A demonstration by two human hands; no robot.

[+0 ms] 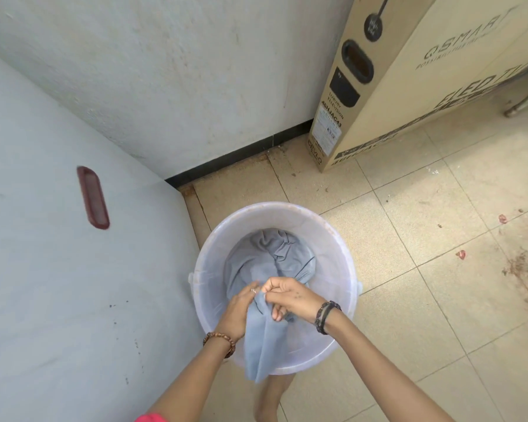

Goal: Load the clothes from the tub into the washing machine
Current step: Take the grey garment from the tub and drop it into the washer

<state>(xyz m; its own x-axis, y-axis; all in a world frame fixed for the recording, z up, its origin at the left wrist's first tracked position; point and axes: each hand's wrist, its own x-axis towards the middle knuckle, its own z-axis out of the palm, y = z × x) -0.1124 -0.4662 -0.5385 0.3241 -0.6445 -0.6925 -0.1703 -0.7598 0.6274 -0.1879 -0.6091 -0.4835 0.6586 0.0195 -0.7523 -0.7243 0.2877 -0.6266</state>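
A translucent white tub (333,248) stands on the tiled floor beside the washing machine (43,269), whose white side panel with a dark red recessed handle (92,197) fills the left. Grey clothes (269,257) lie bunched in the tub's bottom. One grey garment (264,339) is lifted and hangs over the near rim. My left hand (241,309) grips its top edge, and my right hand (290,296) pinches the same edge right beside it. Both hands are above the tub's near half.
A white wall (180,71) with a black skirting runs behind the tub. A tall cardboard television box (409,80) leans at the back right. The beige floor tiles (424,284) on the right carry dirt and red scraps. My foot (272,397) shows below the tub.
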